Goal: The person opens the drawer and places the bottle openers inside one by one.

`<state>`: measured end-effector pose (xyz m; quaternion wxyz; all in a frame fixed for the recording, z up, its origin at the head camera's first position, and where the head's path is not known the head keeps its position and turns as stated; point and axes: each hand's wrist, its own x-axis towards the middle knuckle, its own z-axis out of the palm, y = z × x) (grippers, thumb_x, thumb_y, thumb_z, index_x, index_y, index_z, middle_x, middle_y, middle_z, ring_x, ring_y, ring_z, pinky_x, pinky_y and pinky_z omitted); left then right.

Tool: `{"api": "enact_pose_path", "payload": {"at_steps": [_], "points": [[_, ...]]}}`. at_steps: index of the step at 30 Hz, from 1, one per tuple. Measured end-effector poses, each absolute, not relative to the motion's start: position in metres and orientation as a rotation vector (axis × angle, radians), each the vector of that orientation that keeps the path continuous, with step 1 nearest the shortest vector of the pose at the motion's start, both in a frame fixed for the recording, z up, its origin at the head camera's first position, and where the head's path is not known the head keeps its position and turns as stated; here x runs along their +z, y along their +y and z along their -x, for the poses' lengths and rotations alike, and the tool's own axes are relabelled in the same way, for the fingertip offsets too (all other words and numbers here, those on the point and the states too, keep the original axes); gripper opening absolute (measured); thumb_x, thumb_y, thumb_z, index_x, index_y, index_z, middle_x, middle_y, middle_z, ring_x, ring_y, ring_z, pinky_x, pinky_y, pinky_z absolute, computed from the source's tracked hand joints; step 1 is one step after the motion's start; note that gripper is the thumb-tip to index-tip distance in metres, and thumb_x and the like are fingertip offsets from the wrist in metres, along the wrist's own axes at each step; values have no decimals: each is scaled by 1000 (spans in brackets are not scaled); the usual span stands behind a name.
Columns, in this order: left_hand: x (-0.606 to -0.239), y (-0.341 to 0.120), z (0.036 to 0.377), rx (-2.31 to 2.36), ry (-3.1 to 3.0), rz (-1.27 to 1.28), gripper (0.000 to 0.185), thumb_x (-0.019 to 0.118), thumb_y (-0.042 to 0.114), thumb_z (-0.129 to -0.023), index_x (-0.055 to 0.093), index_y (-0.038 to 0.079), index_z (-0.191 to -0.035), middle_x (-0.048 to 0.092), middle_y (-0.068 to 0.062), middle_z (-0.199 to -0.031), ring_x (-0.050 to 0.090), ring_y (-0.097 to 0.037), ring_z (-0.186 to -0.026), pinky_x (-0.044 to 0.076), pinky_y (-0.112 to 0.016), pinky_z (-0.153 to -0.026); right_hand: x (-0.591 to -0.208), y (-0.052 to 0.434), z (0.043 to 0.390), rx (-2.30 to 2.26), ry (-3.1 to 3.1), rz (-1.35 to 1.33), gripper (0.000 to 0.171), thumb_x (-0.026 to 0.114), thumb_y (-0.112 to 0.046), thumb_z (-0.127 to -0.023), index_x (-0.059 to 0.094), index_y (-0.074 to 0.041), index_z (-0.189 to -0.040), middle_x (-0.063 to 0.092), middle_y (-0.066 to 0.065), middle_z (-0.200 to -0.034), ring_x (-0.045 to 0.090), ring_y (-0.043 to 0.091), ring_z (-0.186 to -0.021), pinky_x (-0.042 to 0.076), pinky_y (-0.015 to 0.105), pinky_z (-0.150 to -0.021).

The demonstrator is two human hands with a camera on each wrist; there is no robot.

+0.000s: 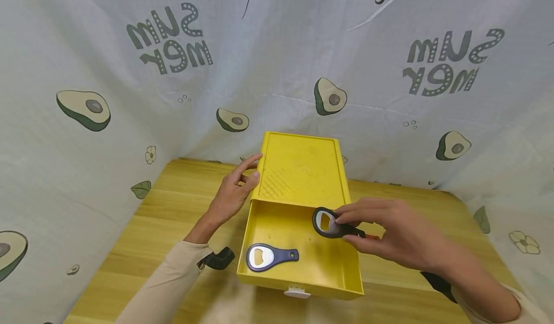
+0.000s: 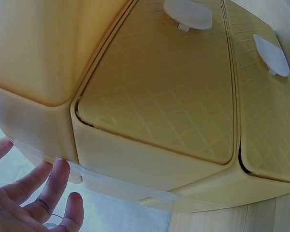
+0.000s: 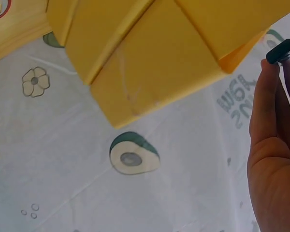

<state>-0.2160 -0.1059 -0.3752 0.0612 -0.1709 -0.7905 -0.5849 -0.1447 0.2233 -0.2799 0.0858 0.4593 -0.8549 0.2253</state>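
Right hand (image 1: 389,240): nearest my head camera; fingers pinch the handle of a dark opener (image 1: 330,224), its ring end held just above the open drawer's right side. The right wrist view shows only a sliver of that handle at the fingertips.
Left hand (image 1: 231,194): fingers straight and relaxed, holding nothing, laid flat against the left wall of the yellow box (image 1: 303,170). The left wrist view shows the fingers spread beside the box wall.
Drawer (image 1: 342,271): pulled out toward me, white pull (image 1: 296,293) at the front edge, resting on the wooden worktop (image 1: 173,218).
Second opener (image 1: 270,256): blue-grey, lying flat on the drawer floor, front left, well apart from the held one.
Step in hand: I judge this to be placing the held opener into the drawer, the left hand bracing the box.
Next move calls for: as I read it, lowering the opener to the bare floor on the right, clear of the drawer wall, then letting the pinch go; the brace should stay so the box does not slide.
Count, openers: two, one held, one lying in the drawer.
Count, boxes: one, with one drawer open in the head view; the left wrist view shows two white pulls on the box front.
Count, hands: two.
Surround: avocado-print cloth (image 1: 329,95) hung behind and to both sides.
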Motion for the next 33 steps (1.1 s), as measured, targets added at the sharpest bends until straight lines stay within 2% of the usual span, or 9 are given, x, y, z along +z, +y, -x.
{"api": "enact_pose_path", "payload": {"at_steps": [6,13,19,26,33], "points": [[-375,-106,217,-1765,-2393,523,48,50,29,-105,43,29,-152,52,-13,-143,58,-27,-93,51,-42,-75,-283,210,145,681,-2603,-1388,38,87,-11,-76,75,-24,-109,73,-7,-110,65,4,-90,50,16,-69],[-375,-104,219,-1771,-2395,522,47,50,29,-105,43,29,-152,52,-13,-143,58,-27,-94,52,-49,-77,-287,199,143,610,-2740,-1372,29,83,-16,-82,75,-22,-109,72,-8,-112,64,3,-92,56,25,-75],[-374,-104,220,-1769,-2387,533,48,50,28,-106,43,28,-153,52,-13,-143,59,-28,-94,52,-53,-78,-295,193,139,494,-2740,-1398,25,82,-17,-84,75,-21,-107,70,-8,-113,64,8,-96,57,30,-80],[-375,-105,218,-1772,-2393,522,48,50,28,-106,43,29,-153,52,-13,-143,58,-28,-94,52,-47,-77,-299,188,139,354,-2772,-1365,21,80,-23,-86,75,-23,-107,70,-11,-111,64,8,-98,55,35,-82],[-376,-106,216,-1765,-2395,521,48,50,28,-105,42,28,-153,52,-13,-143,57,-28,-93,51,-39,-76,-302,183,141,291,-2829,-1322,22,81,-25,-85,74,-20,-105,71,-10,-105,63,6,-93,57,33,-80]]}}
